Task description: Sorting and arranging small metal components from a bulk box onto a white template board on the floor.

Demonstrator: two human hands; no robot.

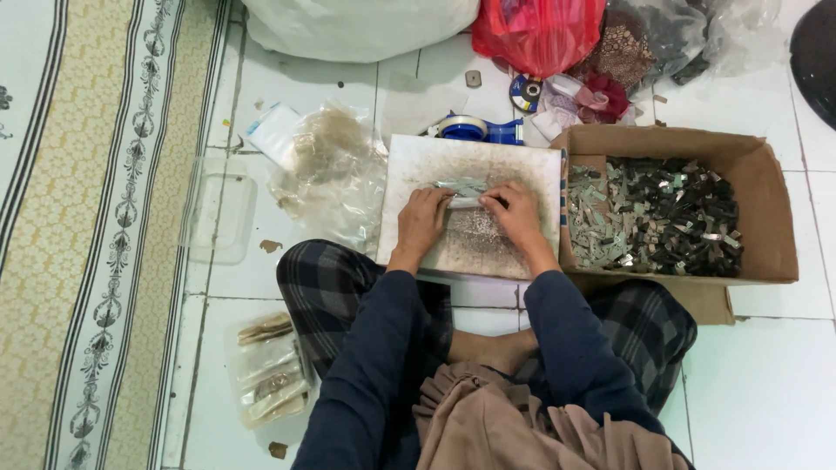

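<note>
**On a tiled floor, two hands work a small silvery strip over a board**

Across the left side runs a patterned rug [78, 235], cream and grey with a floral border. Along the top edge sit a bulging white sack [357, 26], a red plastic bag [535, 30] and crumpled clear bags [697, 30]. To the person's right stands an open cardboard box [771, 218], its flaps up, filled with small flat pieces (silvery ones heaped toward the left, dark ones toward the right). Between the crossed legs and the box lies a pale square board [418, 161], its surface speckled and dirty. A crinkled clear bag [335, 174] with tan contents lies just left of the board; an empty clear plastic tub [218, 213] sits further left, and a flat clear packet [270, 370] of pale strips rests beside the left knee. A blue tape dispenser [479, 129] stands behind the board.

The left hand [422, 218] and right hand [515, 213] rest on the board, fingers curled and pinching opposite ends of a small silvery strip [466, 202], with a few more loose strips [461, 185] lying just beyond it.
</note>
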